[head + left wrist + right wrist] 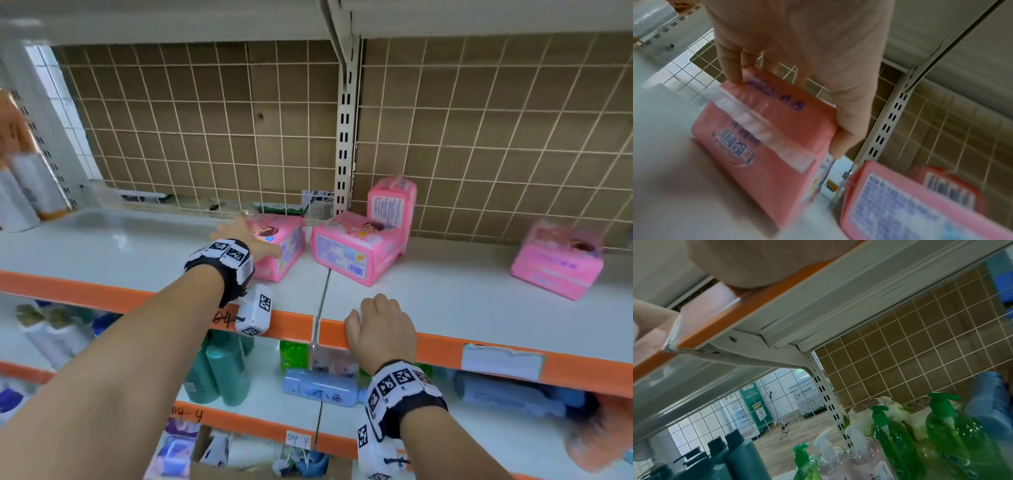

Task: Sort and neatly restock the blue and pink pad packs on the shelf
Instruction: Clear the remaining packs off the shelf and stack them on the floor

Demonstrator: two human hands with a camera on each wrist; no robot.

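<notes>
My left hand (245, 236) grips a pink pad pack (279, 248) that stands on the white shelf (137, 250). In the left wrist view the fingers (729, 68) curl over the far top edge of this pack (760, 146) and the thumb presses its right side. A second pink pack (352, 251) lies flat just right of it, with a third (392, 202) upright behind. Another pink pack (558, 262) lies far right. My right hand (380, 329) rests on the shelf's orange front lip (479, 353), fingers loosely bent, holding nothing.
A wire grid back (205, 120) and a slotted upright (344, 137) close the shelf behind. Rolls (24, 192) stand at far left. The shelf below holds teal bottles (219, 370), green pump bottles (941, 426) and bluish packs (507, 394).
</notes>
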